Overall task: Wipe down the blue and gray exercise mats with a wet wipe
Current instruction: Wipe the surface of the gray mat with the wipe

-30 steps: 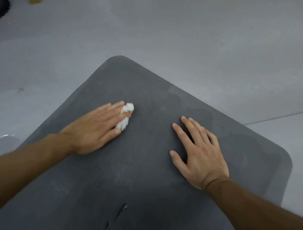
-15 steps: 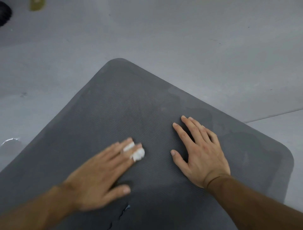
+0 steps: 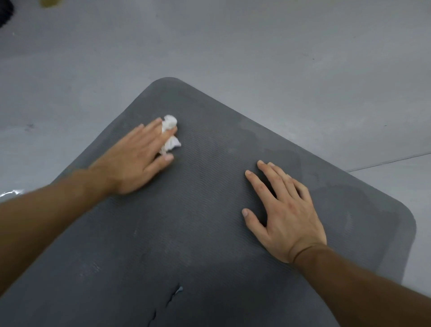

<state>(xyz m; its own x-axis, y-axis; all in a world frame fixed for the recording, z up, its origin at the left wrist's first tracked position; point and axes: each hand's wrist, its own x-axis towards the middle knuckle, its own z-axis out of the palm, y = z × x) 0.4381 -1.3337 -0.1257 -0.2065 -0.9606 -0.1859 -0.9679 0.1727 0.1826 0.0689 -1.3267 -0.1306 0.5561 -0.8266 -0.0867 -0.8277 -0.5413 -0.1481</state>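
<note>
A dark gray exercise mat (image 3: pixel 210 233) lies on the floor and fills most of the view, one rounded corner pointing away from me. My left hand (image 3: pixel 135 156) lies flat on the mat's left part and presses a crumpled white wet wipe (image 3: pixel 170 133) under its straight fingers; the wipe sticks out past the fingertips. My right hand (image 3: pixel 284 214) rests flat on the mat to the right, fingers spread, holding nothing. Darker damp patches show on the mat's right side. No blue mat is in view.
Light gray floor (image 3: pixel 256 46) surrounds the mat, with a seam line (image 3: pixel 391 163) at the right. A small tear (image 3: pixel 172 296) marks the mat near its lower middle. A dark object (image 3: pixel 4 14) and a yellowish thing (image 3: pixel 50 2) sit at the top left corner.
My left hand swept the wipe toward me half a second ago and has now pushed it back out toward the mat's far left. My right hand stayed planted.
</note>
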